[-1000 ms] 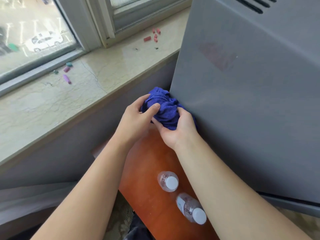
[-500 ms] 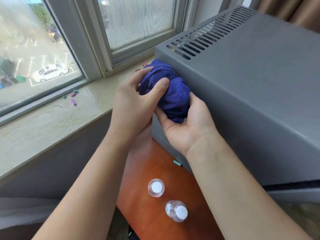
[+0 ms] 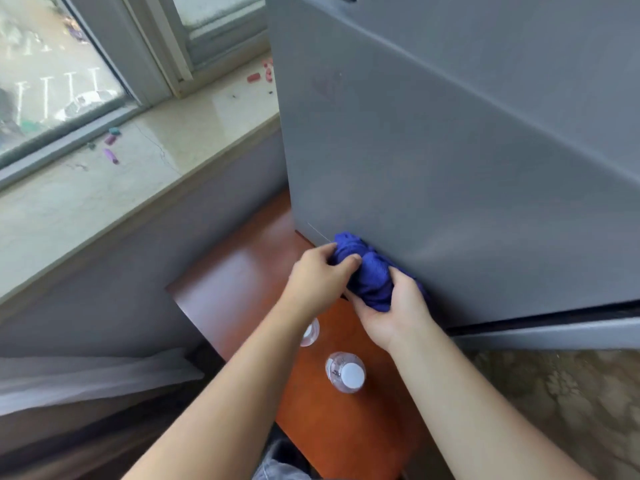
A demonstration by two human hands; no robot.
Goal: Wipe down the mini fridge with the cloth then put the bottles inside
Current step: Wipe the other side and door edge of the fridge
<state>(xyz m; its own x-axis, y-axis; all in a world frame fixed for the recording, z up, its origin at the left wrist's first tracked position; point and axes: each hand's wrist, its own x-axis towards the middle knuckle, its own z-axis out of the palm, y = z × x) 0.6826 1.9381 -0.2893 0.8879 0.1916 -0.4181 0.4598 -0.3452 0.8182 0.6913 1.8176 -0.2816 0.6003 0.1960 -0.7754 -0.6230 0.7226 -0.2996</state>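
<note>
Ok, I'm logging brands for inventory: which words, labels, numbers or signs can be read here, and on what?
No text can be read.
The mini fridge: plain grey, a faint reddish smudge, no letters.
The bottle: blank white cap; no label legible from above.
The cloth: plain blue.

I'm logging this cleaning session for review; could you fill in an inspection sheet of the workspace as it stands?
Surface: glossy wooden table.
Job's things: blue cloth bunched against the lower side of the mini fridge; two bottles upright on the table, one partly hidden by a forearm.
Clutter: small coloured bits on the windowsill.
Grippers: left hand and right hand both grip the cloth.
Cables: nothing seen.
Surroundings: window, patterned floor.
</note>
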